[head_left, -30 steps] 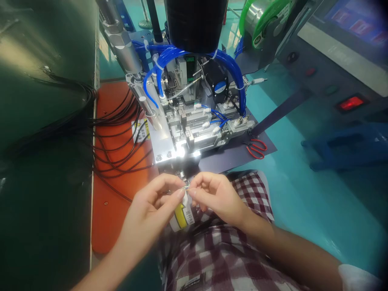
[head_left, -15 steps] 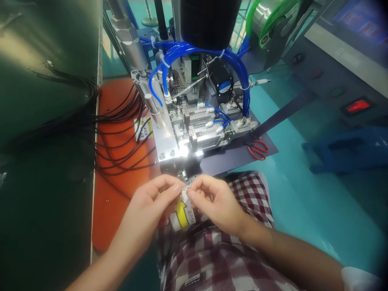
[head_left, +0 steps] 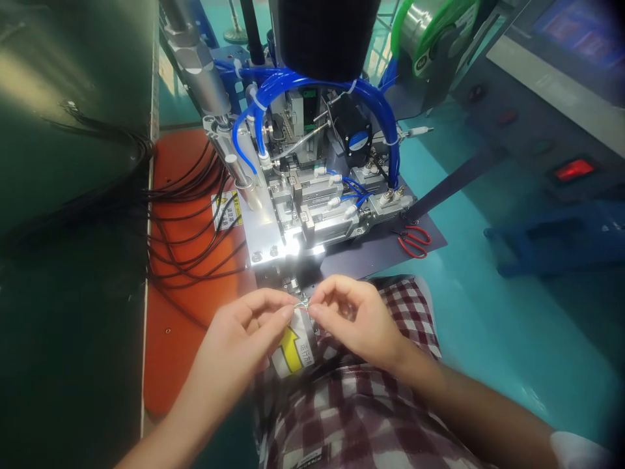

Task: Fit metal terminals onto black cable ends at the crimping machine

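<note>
Thin coloured wires (head_left: 303, 304) stretch between my fingertips, just in front of the machine's near edge. My left hand (head_left: 251, 332) pinches them from the left, thumb against forefinger. From the right, my right hand (head_left: 349, 319) pinches their other end. What the wires belong to is hidden by my fingers. Just beyond my hands is a small metal fixture (head_left: 291, 285) under the bright light of the machine (head_left: 317, 215). Below the wires shows a white label with a yellow arrow (head_left: 291, 352).
Several black cables (head_left: 190, 221) run across an orange board (head_left: 166, 365) on the left. Red-handled pliers (head_left: 415, 241) lie on the grey base plate to the right. A green spool of wire (head_left: 424, 29) and a control box with a lit red switch (head_left: 575, 170) stand farther right.
My two hands have drawn slightly apart, and more of the coloured wires shows between the fingertips. The whole view has shifted a little.
</note>
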### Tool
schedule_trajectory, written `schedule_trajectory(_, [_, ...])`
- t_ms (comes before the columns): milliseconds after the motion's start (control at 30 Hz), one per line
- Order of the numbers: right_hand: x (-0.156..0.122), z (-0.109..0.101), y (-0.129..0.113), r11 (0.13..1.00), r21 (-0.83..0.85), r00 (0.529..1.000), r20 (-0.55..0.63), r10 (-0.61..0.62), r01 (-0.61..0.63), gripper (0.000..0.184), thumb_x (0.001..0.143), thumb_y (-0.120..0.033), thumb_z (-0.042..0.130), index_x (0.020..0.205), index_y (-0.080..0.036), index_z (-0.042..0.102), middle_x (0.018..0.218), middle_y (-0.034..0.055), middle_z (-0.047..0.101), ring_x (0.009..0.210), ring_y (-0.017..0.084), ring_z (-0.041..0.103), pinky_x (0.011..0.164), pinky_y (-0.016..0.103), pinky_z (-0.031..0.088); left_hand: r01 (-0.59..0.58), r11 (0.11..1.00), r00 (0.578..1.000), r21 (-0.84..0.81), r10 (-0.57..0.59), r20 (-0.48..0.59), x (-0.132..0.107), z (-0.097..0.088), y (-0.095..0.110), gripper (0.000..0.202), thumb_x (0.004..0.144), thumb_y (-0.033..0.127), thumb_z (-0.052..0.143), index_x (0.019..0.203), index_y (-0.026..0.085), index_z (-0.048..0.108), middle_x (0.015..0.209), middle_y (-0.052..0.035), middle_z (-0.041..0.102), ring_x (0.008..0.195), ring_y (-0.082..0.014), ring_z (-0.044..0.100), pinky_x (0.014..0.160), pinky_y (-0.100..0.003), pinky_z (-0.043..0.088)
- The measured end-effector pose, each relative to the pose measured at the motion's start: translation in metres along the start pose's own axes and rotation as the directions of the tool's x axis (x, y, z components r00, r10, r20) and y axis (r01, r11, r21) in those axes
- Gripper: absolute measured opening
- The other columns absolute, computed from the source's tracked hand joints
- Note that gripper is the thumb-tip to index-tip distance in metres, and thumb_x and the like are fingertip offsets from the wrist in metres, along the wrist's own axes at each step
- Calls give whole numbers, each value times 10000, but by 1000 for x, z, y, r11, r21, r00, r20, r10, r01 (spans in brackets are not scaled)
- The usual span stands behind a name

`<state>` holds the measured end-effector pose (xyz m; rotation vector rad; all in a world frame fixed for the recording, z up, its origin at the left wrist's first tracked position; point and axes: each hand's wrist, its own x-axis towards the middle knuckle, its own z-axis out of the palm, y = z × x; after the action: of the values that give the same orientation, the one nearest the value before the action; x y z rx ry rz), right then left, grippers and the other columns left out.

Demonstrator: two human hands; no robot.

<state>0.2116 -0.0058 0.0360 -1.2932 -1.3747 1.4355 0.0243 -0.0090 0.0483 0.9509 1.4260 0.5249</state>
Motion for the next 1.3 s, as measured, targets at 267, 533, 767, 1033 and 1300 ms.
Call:
schedule_trajectory(267, [-1, 5, 2, 991, -89, 993, -57, -104, 99, 83, 818, -198, 641, 741, -169, 634, 628, -28, 610, 523, 84, 499, 512, 209, 399, 12, 1000, 1000, -7, -12, -1, 0, 1, -1, 515, 679, 617, 747, 937, 176, 688, 527, 67, 410, 459, -87, 373, 408, -186, 295])
schedule_trajectory(533, [-3, 6, 4, 964, -206, 982, -51, -179, 165, 88, 835, -189, 596, 749, -172, 605, 590, -36, 569, 488, 90, 482, 515, 234, 390, -11, 1000, 1000, 11, 12, -10, 1, 3, 4, 457, 679, 577, 755, 890, 176, 698, 511, 64, 430, 433, -78, 374, 378, -175, 279])
schedule_trajectory(767, [-5, 3, 3, 886, -361, 945, -37, -325, 291, 117, 856, -165, 576, 741, -169, 603, 580, -47, 545, 501, 85, 466, 549, 239, 368, -27, 999, 999, 43, 28, -19, 0, 4, 4, 430, 684, 560, 738, 857, 168, 699, 510, 57, 457, 428, -79, 386, 373, -179, 290])
schedule_trajectory(1033, [-3, 0, 0, 774, -501, 898, 19, -439, 388, 128, 870, -131, 574, 751, -168, 603, 625, -49, 583, 556, 84, 492, 605, 245, 359, -61, 994, 997, 85, 64, -31, 0, 4, 3, 402, 707, 538, 724, 873, 172, 720, 506, 63, 435, 421, -83, 373, 369, -193, 315])
schedule_trajectory(1300, [-5, 0, -1, 654, -593, 843, 79, -533, 469, 162, 899, -159, 575, 740, -162, 606, 607, -49, 579, 522, 86, 449, 585, 280, 313, -56, 994, 998, 97, 60, -36, -1, 5, 5, 416, 737, 549, 707, 915, 173, 719, 526, 52, 472, 444, -96, 396, 398, -204, 340])
